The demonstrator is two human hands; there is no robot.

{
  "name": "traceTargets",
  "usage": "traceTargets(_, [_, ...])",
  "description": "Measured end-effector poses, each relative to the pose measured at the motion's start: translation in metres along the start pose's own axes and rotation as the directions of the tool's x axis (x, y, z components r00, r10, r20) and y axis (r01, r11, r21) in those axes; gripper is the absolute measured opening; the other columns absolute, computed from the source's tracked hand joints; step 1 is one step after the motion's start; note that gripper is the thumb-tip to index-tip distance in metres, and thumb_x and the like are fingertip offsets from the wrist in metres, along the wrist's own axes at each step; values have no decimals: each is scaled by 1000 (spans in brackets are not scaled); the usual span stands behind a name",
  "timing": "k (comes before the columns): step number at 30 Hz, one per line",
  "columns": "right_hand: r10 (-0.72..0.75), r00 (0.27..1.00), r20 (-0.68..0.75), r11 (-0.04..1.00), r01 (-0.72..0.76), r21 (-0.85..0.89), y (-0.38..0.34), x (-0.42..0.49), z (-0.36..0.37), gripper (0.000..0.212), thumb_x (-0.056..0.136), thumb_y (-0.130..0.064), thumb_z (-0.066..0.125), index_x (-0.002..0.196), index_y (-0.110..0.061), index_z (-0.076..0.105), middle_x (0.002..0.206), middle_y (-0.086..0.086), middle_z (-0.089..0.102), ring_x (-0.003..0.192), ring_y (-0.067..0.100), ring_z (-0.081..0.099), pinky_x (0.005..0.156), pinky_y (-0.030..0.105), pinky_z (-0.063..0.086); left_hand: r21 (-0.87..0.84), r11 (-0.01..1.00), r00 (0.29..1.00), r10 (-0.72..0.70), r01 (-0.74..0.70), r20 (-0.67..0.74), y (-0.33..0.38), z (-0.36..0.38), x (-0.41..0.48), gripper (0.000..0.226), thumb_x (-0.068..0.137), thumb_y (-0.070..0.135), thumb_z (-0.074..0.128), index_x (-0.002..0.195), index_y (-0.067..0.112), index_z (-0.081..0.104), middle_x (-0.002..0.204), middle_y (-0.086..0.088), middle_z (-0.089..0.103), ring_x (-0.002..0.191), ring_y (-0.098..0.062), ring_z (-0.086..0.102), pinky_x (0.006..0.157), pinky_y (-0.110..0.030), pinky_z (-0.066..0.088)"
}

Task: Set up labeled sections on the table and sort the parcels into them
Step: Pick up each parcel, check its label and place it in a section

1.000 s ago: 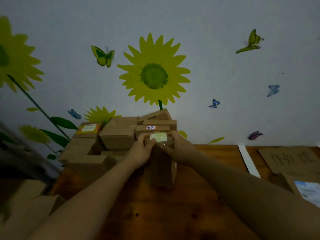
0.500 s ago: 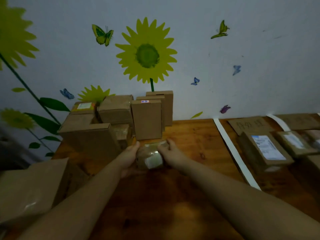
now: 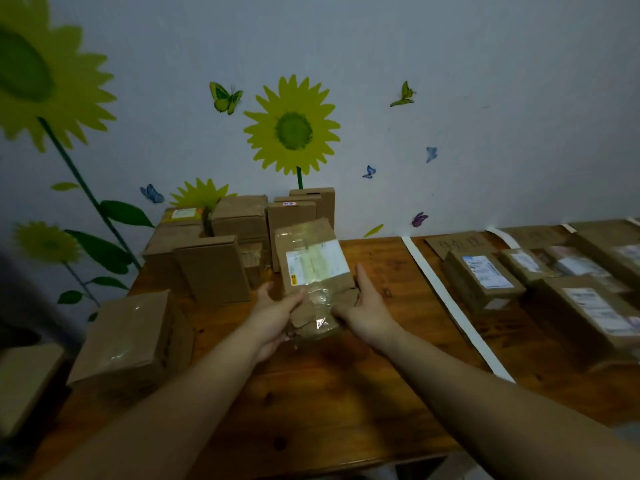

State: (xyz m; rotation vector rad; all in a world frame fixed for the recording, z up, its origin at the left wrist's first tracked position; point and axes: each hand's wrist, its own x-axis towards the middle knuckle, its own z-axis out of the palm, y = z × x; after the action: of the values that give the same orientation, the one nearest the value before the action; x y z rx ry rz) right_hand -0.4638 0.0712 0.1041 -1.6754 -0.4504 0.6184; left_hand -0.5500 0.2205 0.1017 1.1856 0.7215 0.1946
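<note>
The parcel — taped, white-labelled, torn below; left hand grips it, right hand flat against it.

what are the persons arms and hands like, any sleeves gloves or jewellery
Both arms are bare, with no sleeve in view up to the frame edge. The left hand and right hand wear no gloves, and no ring, watch or bracelet shows on either. The light is dim, so fine marks cannot be told.
</note>
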Motion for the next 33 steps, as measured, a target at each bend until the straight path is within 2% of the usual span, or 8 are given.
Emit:
traceTargets(2, [-126,992,-1,967,123,-225,-14,-14,-1,103,84,-16,71,153,-28,-4,149,0,38,133,18,40,107,43,41,15,998,997,63,-64,41,13,8,-11,61,87,14,63,137,26,30,111,-5,63,82,-23,66,46,-31,53])
traceTargets(5, [-427,904,26,755,373,-539,-25,-37,-4,92,86,-20,66,155,-22,5,151,0,31,137,8,25,114,31,28,-60,995,991,86,-80,103,29,21,-26,46,89,17,60,128,25,38,117,-7,63,94,-24,64,71,-44,55])
traceTargets(11, [-601,797,57,617,508,-602,-32,-69,-32,79,80,-37,69,147,-18,32,143,1,38,132,15,36,107,43,39,-152,980,969,157,-129,189,44,47,-47,47,87,11,61,129,15,39,121,-19,60,106,-35,61,89,-56,48])
traceTargets(15, [-471,873,-125,842,404,-357,-50,-75,-62,75,84,-30,69,145,-30,26,138,-4,44,125,9,44,102,34,43,-21,970,939,239,-241,247,42,83,-54,52,84,1,62,127,22,43,118,-12,63,101,-27,63,83,-44,52])
traceTargets(19, [-277,939,-203,958,286,16,-45,-89,-131,75,80,-5,70,138,-32,30,115,-14,58,96,-6,60,71,13,50,78,944,896,276,-321,348,32,143,-62,64,80,-2,66,126,33,38,97,-2,71,86,-20,70,62,-30,55])
traceTargets(26, [-67,936,-345,975,134,175,-10,-137,-278,68,84,-13,68,139,-27,31,129,5,57,110,25,61,95,50,50,201,928,862,189,-313,471,-11,292,-82,66,77,-1,68,118,46,46,107,-6,63,85,-27,70,65,-38,57])
traceTargets(30, [-2,885,-465,962,128,240,11,-166,-364,66,89,-18,65,142,-29,29,125,3,58,104,23,62,87,44,54,242,939,830,74,-244,552,-43,375,-88,66,80,3,66,131,38,44,113,-9,65,90,-28,69,74,-42,56])
traceTargets(33, [-29,877,-479,992,85,97,22,-187,-406,65,91,-26,64,145,-31,30,131,-1,55,107,16,58,89,33,49,211,960,849,46,-182,526,-70,420,-94,60,84,8,62,134,34,42,108,-6,68,88,-26,70,68,-36,56])
